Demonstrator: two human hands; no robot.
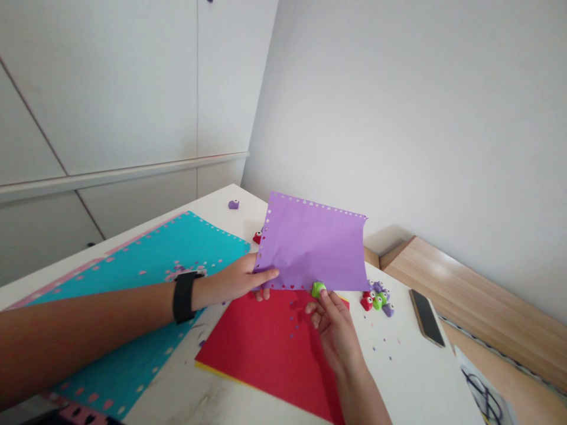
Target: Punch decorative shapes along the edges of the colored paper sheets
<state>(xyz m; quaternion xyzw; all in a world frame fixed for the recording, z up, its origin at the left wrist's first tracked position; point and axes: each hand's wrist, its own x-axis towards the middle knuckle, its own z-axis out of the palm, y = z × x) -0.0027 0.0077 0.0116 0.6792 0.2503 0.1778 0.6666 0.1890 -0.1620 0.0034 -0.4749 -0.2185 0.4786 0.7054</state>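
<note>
Purple paper (316, 245), hole-edged: left hand (244, 277) | green rounded punch (317, 288): right hand (335, 330)

Purple paper (316, 242) bars the middle; a gap parts punch cluster (378, 302) and phone (426, 317).

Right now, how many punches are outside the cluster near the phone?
3: a purple punch near the far corner of the table, a red punch past the left edge of the purple sheet, and a green punch in the right hand. The sheet may hide others.

Green punch (317, 288) partly hidden by right hand (335, 328).
</note>
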